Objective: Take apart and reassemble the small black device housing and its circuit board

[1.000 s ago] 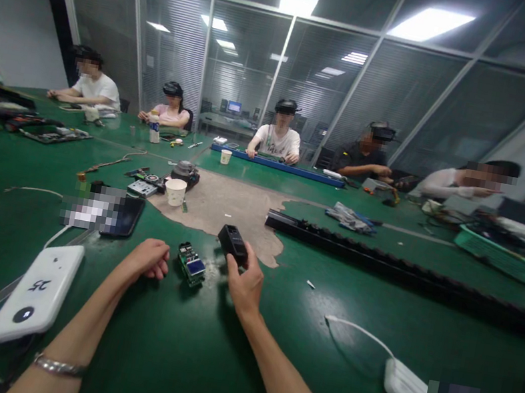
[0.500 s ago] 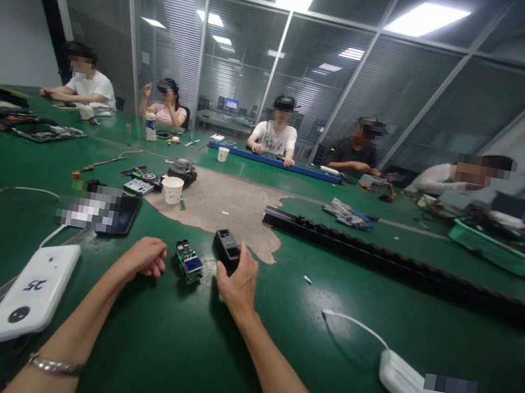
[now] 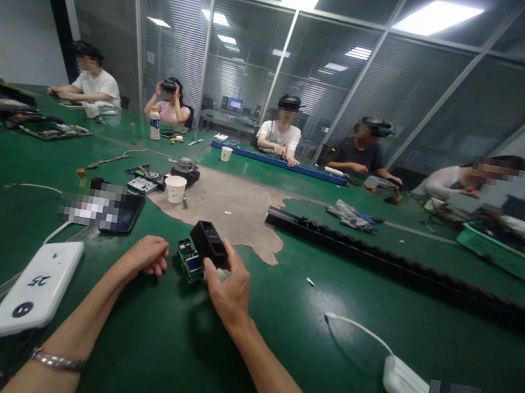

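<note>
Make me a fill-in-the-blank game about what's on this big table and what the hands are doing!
1. A case is held in the ____ hand.
2. Near the other hand, a circuit board lies on a table coloured ____.
3. A silver bracelet is worn on the ____ arm.
4. The long bar in front of the person across the middle is coloured ____.

Missing words: right; green; left; blue.

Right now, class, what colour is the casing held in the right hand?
The casing is black, best seen in the head view.
</note>
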{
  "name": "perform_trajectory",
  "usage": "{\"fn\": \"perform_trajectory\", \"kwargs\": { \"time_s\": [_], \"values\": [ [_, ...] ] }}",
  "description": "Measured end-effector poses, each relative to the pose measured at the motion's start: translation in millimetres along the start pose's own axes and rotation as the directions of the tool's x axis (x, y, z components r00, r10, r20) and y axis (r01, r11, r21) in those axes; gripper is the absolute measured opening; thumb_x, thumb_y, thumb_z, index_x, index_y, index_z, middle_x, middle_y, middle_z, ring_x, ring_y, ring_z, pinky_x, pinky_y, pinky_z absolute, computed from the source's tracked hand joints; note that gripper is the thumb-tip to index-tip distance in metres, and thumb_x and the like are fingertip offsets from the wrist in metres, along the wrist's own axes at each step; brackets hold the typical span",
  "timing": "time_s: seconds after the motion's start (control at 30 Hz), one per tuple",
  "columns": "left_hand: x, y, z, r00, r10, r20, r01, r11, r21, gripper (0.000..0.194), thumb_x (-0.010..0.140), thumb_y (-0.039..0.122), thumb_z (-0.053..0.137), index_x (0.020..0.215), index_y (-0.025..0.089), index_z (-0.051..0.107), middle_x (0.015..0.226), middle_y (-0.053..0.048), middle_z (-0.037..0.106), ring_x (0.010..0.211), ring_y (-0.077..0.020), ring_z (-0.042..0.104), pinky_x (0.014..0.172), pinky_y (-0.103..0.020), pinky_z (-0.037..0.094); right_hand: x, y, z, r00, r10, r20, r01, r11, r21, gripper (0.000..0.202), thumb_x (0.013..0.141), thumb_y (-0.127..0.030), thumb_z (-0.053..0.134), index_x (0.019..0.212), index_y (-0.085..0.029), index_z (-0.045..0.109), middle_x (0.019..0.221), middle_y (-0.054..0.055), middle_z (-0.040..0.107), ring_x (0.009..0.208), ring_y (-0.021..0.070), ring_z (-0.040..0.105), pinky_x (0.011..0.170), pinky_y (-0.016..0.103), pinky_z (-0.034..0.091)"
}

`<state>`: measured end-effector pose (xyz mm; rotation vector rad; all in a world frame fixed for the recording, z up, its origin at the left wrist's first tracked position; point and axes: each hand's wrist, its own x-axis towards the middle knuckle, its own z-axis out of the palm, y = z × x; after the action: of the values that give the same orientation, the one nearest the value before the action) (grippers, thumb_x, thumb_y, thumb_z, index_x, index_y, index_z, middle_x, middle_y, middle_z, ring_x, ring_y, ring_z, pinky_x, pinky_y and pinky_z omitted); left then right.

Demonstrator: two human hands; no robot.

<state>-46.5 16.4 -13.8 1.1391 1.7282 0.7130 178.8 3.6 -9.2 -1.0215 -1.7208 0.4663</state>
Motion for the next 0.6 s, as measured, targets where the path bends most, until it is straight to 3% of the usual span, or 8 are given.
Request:
{"fn": "perform_trajectory", "kwargs": {
  "time_s": [0.37, 0.6],
  "values": [
    [3, -2, -0.4, 1.000, -0.003, 0.010, 0.003, 1.000, -0.020, 0.017, 0.080, 0.032, 0.038, 0.075, 0.019, 0.048, 0.056, -0.001, 0.062, 0.042, -0.0108, 0.057, 0.037, -0.017, 0.030, -8, -14, 16, 0.979, -0.161, 0.123, 0.177, 0.975, -0.137, 0.055, 0.082, -0.030, 0.056, 0.134, -0.017, 0.041, 0.113, 0.011, 0.059, 0.102, 0.0253, 0.054, 0.090, 0.042, 0.045],
    [2, -1, -0.4, 1.000, -0.001, 0.002, 0.002, 1.000, -0.029, 0.018, 0.081, 0.032, 0.039, 0.075, 0.018, 0.048, 0.055, -0.002, 0.061, 0.041, -0.0112, 0.057, 0.036, -0.016, 0.031, -15, -8, 18, 0.967, -0.182, 0.180, 0.214, 0.961, -0.178, 0.054, 0.080, -0.027, 0.056, 0.131, -0.014, 0.044, 0.115, 0.013, 0.058, 0.103, 0.0264, 0.054, 0.095, 0.046, 0.041]
  ]
}}
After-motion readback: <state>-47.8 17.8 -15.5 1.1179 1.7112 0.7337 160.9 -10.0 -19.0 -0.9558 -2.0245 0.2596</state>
